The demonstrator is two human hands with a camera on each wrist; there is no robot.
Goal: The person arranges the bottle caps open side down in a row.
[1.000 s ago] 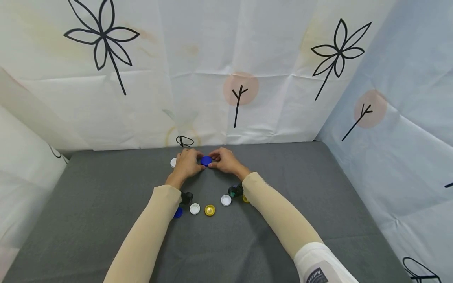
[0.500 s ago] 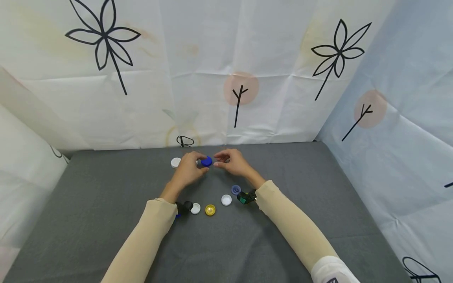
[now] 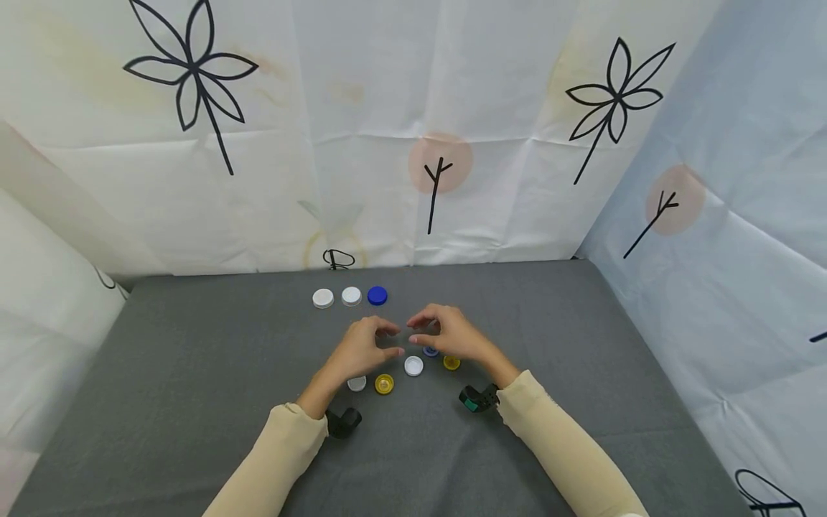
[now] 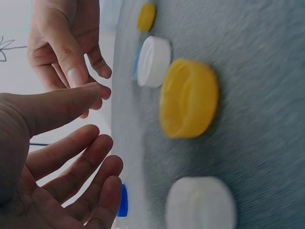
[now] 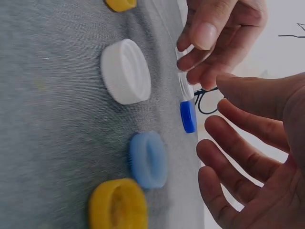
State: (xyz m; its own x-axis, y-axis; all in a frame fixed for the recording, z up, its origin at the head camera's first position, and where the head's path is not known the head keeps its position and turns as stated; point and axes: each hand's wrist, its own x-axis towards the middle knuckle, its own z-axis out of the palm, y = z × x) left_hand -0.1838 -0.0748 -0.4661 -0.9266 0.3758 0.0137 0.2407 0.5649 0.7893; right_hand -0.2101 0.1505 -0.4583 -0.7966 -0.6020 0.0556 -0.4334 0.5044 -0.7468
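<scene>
Both hands hang empty over the middle of the grey table, fingers loosely bent and fingertips facing each other. My left hand (image 3: 362, 348) is above a white bottle cap (image 3: 357, 384) and a yellow cap (image 4: 188, 98). My right hand (image 3: 452, 334) is over a light blue cap (image 5: 148, 160) and another yellow cap (image 5: 119, 205). Between the hands, a little nearer, lies a white cap (image 3: 413, 365). These nearer caps lie hollow side up. Farther back, a blue cap (image 3: 377, 295) ends a row beside two white caps, the middle one (image 3: 352, 296) and the leftmost one (image 3: 323, 298).
Grey cloth (image 3: 194, 402) covers the table. A white printed sheet (image 3: 362, 179) rises behind its far edge, and more sheeting (image 3: 743, 287) stands along the right. Black wrist cameras, left (image 3: 344, 422) and right (image 3: 477, 398), hang under the wrists.
The blue cap, held between both hands at first, now lies released in the back row. Right hand withdrew first, then left; both came back toward the nearer caps.
</scene>
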